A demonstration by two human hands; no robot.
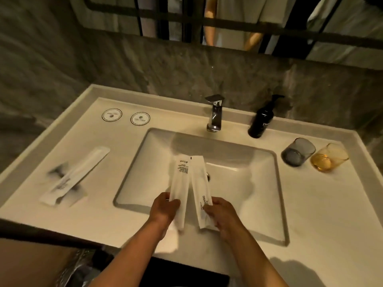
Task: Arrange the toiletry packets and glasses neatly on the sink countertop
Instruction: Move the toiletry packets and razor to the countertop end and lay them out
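- left held packet (179,183): long white sachet with small dark print near its far end, held by its near end over the basin, pointing away.
- right held packet (202,189): same kind, printed lettering near the grip, beside the first, far ends touching.
- countertop packets (71,179): white, blurred, lying diagonally on the left counter, overlapping.
- grey glass (297,152): on the right counter.
- amber glass (329,157): just right of the grey one.
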